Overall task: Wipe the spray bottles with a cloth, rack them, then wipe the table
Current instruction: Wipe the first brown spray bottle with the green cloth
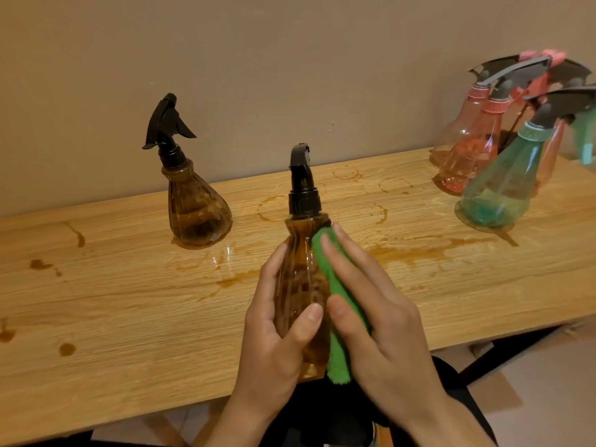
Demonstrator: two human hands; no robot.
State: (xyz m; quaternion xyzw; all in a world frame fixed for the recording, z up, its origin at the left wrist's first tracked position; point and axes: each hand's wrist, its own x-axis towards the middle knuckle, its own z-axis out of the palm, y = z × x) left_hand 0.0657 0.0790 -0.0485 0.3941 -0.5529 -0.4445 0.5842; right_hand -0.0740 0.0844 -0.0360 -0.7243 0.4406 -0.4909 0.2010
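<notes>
My left hand (277, 333) grips an amber spray bottle (298, 269) with a black trigger head, held up above the near part of the wooden table (129, 301). My right hand (377, 317) presses a green cloth (335, 301) against the bottle's right side, fingers laid along the cloth and thumb on it. A second amber bottle (196, 208) stands upright on the table to the left. At the far right stand two pink bottles (467, 156) and a green bottle (503, 185), close together.
Brown liquid stains, rings and a wet puddle (232, 269) are spread across the tabletop. A beige wall runs behind the table. The table's front edge is just under my wrists, with dark table legs and the floor at lower right.
</notes>
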